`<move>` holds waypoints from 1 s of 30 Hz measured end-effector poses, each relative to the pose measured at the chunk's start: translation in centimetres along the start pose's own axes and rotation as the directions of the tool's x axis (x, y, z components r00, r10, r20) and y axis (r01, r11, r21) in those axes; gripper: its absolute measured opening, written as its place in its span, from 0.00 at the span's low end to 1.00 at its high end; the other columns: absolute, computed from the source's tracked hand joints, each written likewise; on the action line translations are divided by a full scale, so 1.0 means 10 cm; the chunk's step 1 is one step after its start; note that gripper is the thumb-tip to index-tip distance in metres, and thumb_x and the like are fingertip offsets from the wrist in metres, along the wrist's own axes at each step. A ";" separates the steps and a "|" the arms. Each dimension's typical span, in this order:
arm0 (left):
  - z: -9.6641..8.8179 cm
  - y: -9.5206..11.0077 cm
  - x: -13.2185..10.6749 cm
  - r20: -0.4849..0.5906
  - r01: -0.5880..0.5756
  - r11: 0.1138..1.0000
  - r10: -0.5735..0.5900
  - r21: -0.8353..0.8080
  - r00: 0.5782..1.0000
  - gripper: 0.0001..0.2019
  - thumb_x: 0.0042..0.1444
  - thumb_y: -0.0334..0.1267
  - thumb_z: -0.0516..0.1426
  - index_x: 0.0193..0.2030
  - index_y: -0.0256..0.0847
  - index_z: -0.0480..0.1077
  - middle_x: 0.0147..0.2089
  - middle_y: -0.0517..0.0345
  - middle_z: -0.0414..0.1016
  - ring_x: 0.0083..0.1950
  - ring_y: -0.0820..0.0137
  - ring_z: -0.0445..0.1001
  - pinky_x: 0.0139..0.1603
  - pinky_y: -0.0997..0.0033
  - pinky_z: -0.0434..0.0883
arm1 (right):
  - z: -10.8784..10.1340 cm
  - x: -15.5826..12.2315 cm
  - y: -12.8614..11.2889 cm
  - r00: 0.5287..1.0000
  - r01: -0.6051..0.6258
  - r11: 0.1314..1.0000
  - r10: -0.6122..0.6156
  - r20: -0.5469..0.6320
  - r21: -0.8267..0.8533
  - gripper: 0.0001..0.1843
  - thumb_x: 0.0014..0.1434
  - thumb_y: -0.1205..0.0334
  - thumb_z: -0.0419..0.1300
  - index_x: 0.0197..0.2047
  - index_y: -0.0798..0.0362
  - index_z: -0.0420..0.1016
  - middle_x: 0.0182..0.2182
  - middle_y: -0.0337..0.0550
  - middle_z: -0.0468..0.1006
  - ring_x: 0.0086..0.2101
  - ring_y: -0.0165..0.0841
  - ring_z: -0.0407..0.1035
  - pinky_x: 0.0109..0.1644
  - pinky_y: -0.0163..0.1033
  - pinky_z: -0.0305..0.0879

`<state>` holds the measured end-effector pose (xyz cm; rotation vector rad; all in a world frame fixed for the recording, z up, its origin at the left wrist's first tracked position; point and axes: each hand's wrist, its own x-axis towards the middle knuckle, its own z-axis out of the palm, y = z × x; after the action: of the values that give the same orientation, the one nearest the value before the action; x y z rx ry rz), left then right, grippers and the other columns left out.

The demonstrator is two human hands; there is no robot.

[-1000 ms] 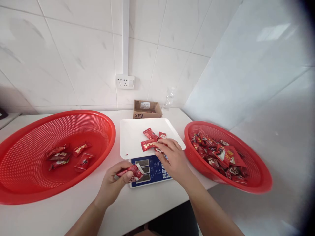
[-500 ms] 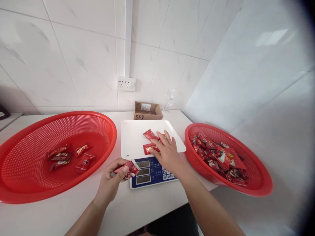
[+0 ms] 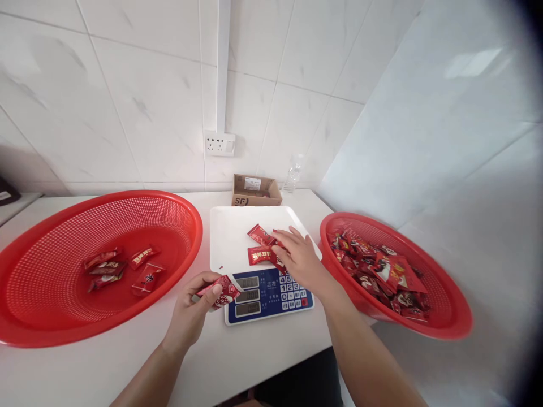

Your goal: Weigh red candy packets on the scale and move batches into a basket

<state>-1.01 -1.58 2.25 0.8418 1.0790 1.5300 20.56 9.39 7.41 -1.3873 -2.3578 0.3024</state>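
Observation:
My left hand [image 3: 198,308] is closed around a small red-and-white printed packet [image 3: 223,291], just in front of the scale's display. Over the right side of the white weighing tray [image 3: 229,232] hovers my right hand [image 3: 299,257], its fingers spread and apart. Several red wrapped snack packets [image 3: 259,255] lie on the tray under and beside those fingertips; some are partly hidden by the hand. Whether the fingers touch them I cannot tell. The digital scale [image 3: 267,302] has a blue panel with a keypad and three display windows.
To the left stands a red perforated basket [image 3: 178,282] with several wrapped packets inside. Another red basket [image 3: 456,322], on the right, holds a large heap of them. Behind the scale are a cardboard box [image 3: 257,199] and a clear plastic bottle [image 3: 292,174].
My right hand has shifted slightly right and away from the packets on the tray, uncovering more of the keypad. My left hand keeps its hold on the packet.

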 end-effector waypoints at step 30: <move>-0.04 0.01 0.11 0.062 0.017 0.957 0.001 -0.289 0.998 0.15 0.51 0.51 0.61 0.35 0.41 0.69 0.28 0.63 0.73 0.23 0.77 0.70 0.22 0.78 0.68 | -0.24 -0.60 0.69 0.848 -0.527 0.799 0.515 -0.122 -0.290 0.28 0.64 0.57 0.40 0.63 0.53 0.61 0.52 0.53 0.74 0.46 0.48 0.73 0.45 0.52 0.68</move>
<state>-1.67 -0.60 2.15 0.6756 0.7876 1.5967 29.66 7.53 5.67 -2.1760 -2.0043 0.0389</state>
